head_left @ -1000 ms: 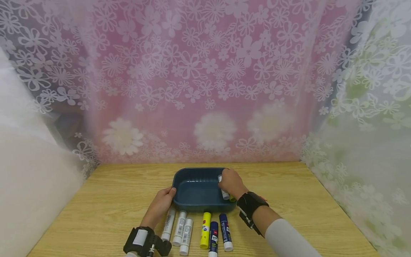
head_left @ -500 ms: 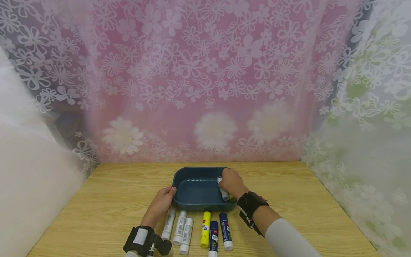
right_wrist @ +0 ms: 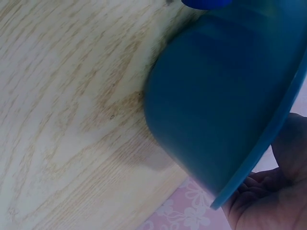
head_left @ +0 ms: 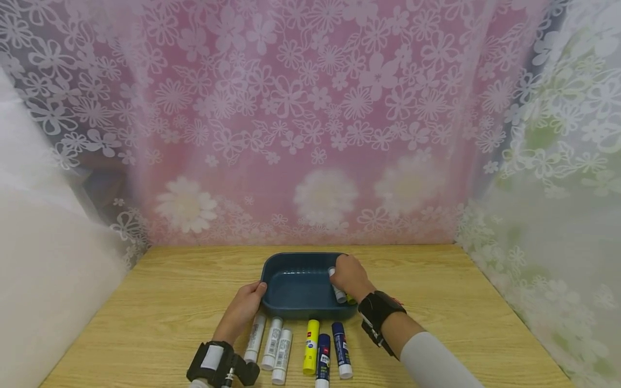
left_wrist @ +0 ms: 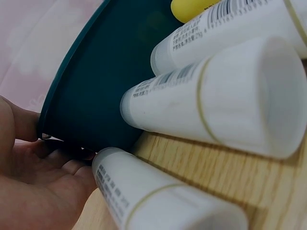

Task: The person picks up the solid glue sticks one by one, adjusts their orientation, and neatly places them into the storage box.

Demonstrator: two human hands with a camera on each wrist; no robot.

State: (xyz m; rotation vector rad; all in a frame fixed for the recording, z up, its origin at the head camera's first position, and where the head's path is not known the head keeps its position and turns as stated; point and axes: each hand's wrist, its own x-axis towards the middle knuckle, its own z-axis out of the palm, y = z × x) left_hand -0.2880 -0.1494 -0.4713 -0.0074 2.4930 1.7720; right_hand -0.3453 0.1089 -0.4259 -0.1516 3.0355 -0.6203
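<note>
A dark teal plastic basin stands on the table. My left hand grips its left rim, thumb on top and the other fingers underneath; the left wrist view shows this hand at the rim. At the basin's right end my right hand reaches inside, its fingers curled on a white glue stick. Part of a yellow glue stick shows beside it. In the right wrist view the basin's wall hides most of the fingers of the right hand.
In front of the basin lie three white glue sticks, a yellow glue stick and two blue ones. The wooden table ends at a pink flowered curtain, with pale sheets at both sides.
</note>
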